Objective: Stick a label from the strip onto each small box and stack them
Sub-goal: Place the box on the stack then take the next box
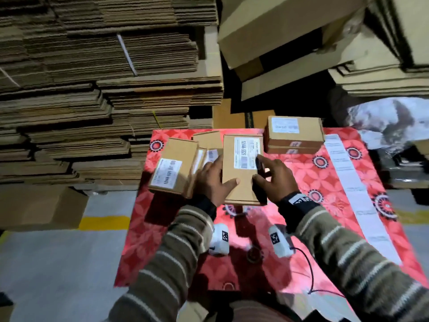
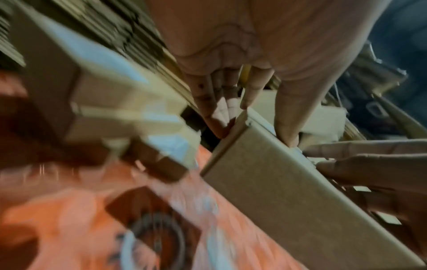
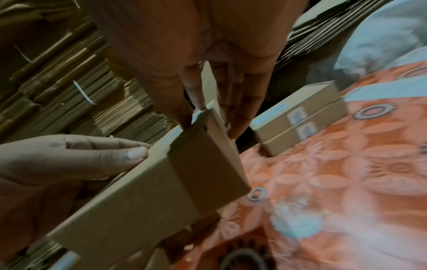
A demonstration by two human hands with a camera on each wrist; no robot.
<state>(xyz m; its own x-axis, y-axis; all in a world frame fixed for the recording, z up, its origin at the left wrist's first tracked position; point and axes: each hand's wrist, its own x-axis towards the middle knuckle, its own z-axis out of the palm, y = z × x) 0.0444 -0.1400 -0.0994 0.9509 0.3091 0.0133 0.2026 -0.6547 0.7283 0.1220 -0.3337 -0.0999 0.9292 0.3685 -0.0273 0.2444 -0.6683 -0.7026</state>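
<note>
Both hands hold one small cardboard box (image 1: 241, 182) with a white label (image 1: 246, 153) on top, a little above the red cloth. My left hand (image 1: 213, 180) grips its left edge, thumb on top. My right hand (image 1: 270, 175) pinches its right edge. The left wrist view shows the left hand (image 2: 251, 102) holding the box (image 2: 277, 197). The right wrist view shows the right hand (image 3: 208, 98) clamping the box (image 3: 150, 197). Two labelled boxes (image 1: 294, 135) are stacked at the back right. The label strip (image 1: 355, 191) lies along the right side.
Several more labelled boxes (image 1: 174, 168) lie jumbled at the table's left, close to my left hand. The table wears a red patterned cloth (image 1: 301, 252). Tall piles of flattened cardboard (image 1: 104, 89) stand behind and to the left. A crumpled plastic sheet (image 1: 394, 122) sits at the far right.
</note>
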